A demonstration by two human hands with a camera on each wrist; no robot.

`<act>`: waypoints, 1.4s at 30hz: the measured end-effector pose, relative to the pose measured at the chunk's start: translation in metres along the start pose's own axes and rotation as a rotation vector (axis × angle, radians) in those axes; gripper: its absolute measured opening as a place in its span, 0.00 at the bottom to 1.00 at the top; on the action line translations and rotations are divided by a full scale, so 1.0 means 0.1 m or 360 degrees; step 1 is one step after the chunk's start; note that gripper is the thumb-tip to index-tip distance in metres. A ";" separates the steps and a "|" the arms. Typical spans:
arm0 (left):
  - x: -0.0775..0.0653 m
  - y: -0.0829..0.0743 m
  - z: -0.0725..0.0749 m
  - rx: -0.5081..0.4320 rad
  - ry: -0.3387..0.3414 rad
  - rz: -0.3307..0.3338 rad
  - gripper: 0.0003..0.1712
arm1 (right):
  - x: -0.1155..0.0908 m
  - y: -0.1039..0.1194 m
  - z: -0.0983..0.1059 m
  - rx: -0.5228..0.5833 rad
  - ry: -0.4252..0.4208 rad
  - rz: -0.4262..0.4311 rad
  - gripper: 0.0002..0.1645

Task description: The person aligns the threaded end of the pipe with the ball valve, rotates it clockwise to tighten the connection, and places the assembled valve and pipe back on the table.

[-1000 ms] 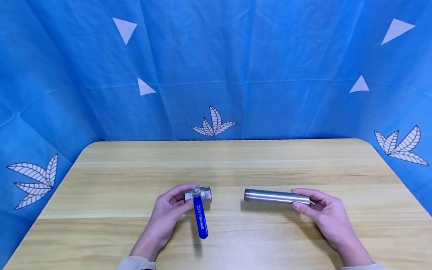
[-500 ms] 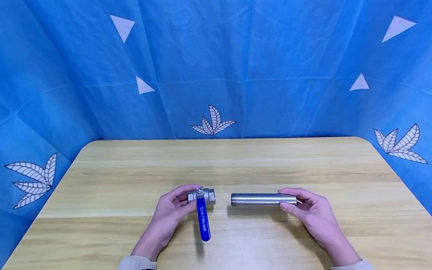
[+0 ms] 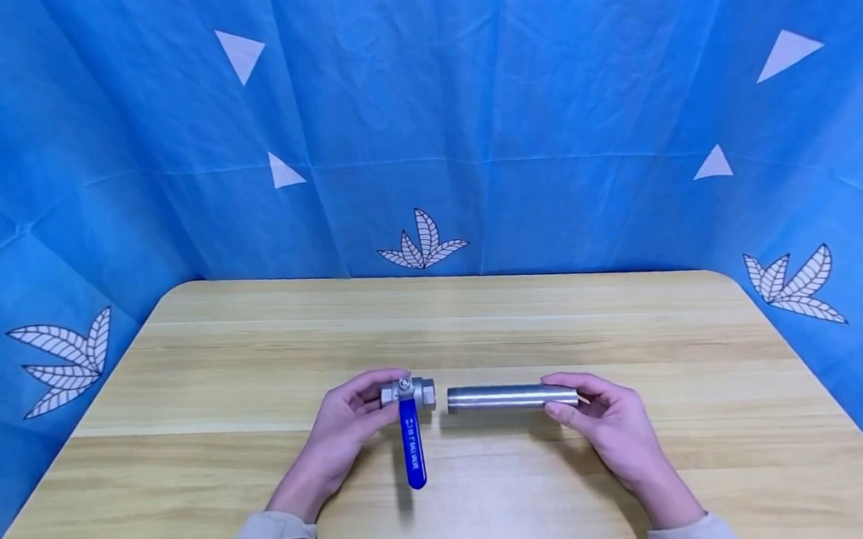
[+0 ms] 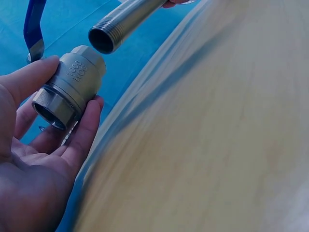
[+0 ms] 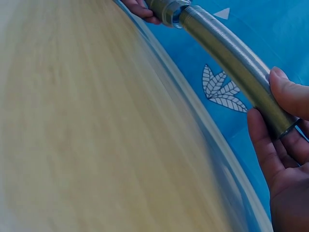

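Observation:
My left hand (image 3: 341,430) grips a steel ball valve (image 3: 420,394) by its left end, thumb in front and fingers behind. The valve's long blue lever handle (image 3: 412,446) points toward me. In the left wrist view the valve body (image 4: 77,79) shows its hollow hex end and raised lettering. My right hand (image 3: 611,424) pinches the right end of a straight steel pipe (image 3: 508,396) between thumb and fingers. The pipe's threaded end (image 4: 113,35) faces the valve's open right port, with a small gap between them. Both things are held above the table, roughly in line.
A light wood table (image 3: 256,340) with rounded back corners lies under both hands, and their shadows fall on it. Behind and at both sides hangs a blue cloth (image 3: 419,95) printed with white triangles and leaves.
My right hand has brought the pipe leftward, closer to the valve, and the pipe has levelled out. My left hand has shifted slightly right with the valve.

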State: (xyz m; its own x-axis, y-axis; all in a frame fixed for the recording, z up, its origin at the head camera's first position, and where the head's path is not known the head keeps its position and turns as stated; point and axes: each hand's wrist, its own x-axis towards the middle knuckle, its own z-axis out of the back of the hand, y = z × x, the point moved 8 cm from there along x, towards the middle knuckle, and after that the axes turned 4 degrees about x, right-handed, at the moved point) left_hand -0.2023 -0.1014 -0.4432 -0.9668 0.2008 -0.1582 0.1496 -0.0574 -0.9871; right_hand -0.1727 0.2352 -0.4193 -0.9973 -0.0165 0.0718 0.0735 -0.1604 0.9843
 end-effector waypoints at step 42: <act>-0.03 0.04 -0.07 -0.0003 0.0083 0.0032 0.29 | 0.04 -0.05 -0.17 0.0139 -0.0029 -0.0100 0.23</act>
State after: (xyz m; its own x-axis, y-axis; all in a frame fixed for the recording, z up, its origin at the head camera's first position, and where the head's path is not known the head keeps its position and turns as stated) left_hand -0.1977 -0.0954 -0.4472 -0.9515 0.2504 -0.1790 0.1693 -0.0602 -0.9837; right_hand -0.1767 0.2193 -0.4270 -0.9999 0.0088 0.0115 0.0108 -0.0737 0.9972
